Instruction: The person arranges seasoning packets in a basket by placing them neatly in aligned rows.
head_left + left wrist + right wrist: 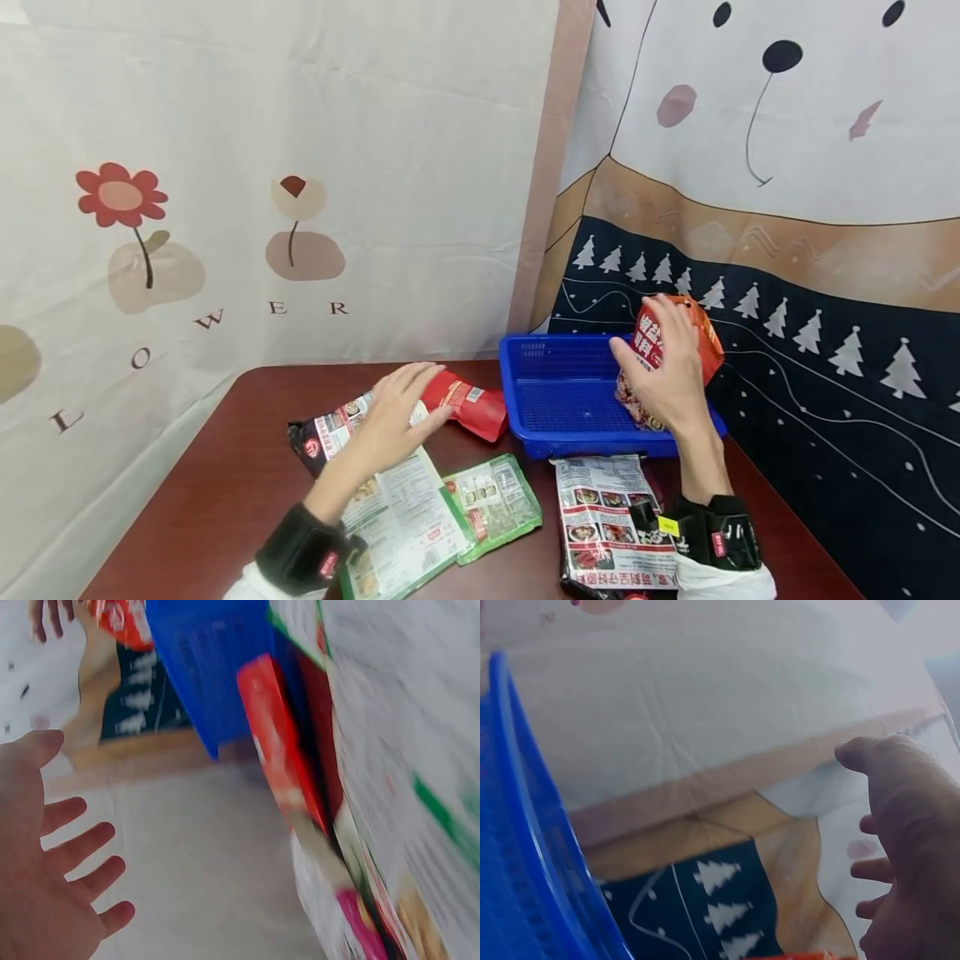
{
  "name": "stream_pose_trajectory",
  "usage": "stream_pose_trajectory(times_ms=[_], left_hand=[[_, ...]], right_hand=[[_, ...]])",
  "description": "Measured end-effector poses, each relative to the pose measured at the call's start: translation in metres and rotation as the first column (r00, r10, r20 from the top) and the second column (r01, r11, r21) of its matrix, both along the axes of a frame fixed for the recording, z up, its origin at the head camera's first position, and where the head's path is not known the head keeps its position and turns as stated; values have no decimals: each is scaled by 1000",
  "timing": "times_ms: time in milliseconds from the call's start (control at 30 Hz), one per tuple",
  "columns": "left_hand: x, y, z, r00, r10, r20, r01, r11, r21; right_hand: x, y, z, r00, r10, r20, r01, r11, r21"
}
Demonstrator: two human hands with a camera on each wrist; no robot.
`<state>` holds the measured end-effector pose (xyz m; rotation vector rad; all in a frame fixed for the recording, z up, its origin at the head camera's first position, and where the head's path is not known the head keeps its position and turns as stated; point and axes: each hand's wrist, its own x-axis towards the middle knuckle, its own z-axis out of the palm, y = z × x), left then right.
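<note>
Head cam: R hand, fingers spread, by orange-red plastic bag tilted in blue rect plastic basket; L hand, fingers spread, nr flat white plastic pkt w/ green edge

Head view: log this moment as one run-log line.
left hand: above packets, holding nothing | right hand: near orange bag, holding nothing | orange bag: in blue basket | red pouch: on table, beside basket
</note>
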<state>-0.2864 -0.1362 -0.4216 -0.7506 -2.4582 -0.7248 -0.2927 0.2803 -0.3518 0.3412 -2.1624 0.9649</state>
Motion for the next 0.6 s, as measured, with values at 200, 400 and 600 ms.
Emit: stream_pose_trajectory(times_ms=[200,400,600], left_hand=[[0,-54,-6,989,133,64,-135,990,28],[-6,-98,-9,966,224,128,-233,971,59],[-6,-135,-16,917,287,278,-320,944,79]], right_hand=[[2,-31,-10,981,110,161,-138,976,169],[6,-55,-33,923,148,354,-274,900,338],[3,-71,-60,825,117,553,-388,829,403]])
